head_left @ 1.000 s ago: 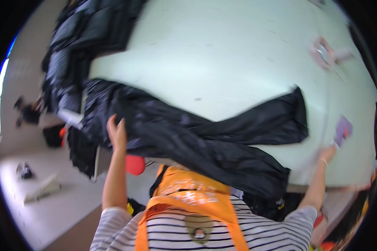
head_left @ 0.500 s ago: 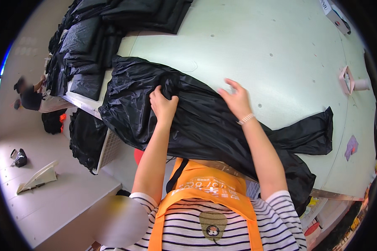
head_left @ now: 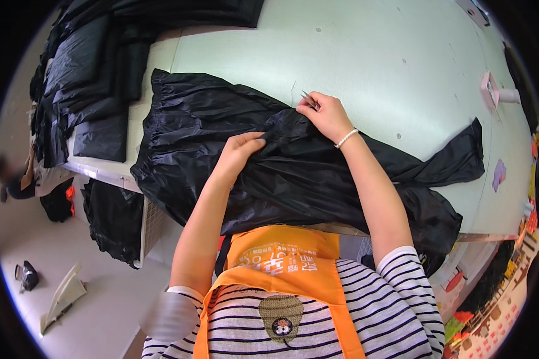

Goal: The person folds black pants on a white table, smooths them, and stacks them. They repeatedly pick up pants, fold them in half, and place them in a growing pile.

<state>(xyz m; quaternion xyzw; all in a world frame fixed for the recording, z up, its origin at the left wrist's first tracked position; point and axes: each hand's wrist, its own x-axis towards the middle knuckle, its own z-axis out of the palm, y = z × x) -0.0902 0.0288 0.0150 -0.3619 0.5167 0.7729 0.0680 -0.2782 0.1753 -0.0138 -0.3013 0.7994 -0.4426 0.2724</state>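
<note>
Both hands have slid rightward along the black garment [head_left: 293,173] since half a second ago. The left hand [head_left: 242,149] pinches a fold; the right hand [head_left: 326,113] grips small metal snips [head_left: 308,99], tips pointing up-left past the fingertips. Thread trimming looks underway; next calls for steady aim. The garment stretches left-right across the table [head_left: 371,54]

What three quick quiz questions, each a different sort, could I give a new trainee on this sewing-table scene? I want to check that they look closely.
1. True or false: the left hand rests on the shiny black fabric garment.
2. What does the right hand hold? A) a thin metal snipping tool B) a red marker C) a tape roll
3. Fill in: the stack of folded black fabric pieces lies to the person's ____.

Key: 1 true; 2 A; 3 left.
</note>
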